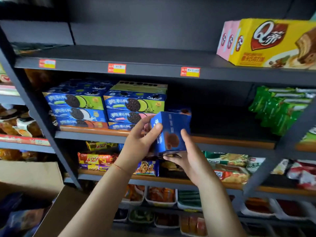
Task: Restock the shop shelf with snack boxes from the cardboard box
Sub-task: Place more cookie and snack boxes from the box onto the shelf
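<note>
A blue cookie box [171, 130] is held on end between both hands in front of the middle shelf [230, 142]: the left hand [138, 142] has its grip wrapped around the box's left edge, thumb on the front, and the right hand [189, 158] grips its lower right corner from beneath. Behind it, 2 stacks of blue cookie boxes [106, 106] stand on the dark metal shelving's middle shelf. The upper shelf [119, 59] carries 3 price tags [117, 68] and a yellow cake box [273, 43], and a cardboard box [29, 177] sits at lower left.
</note>
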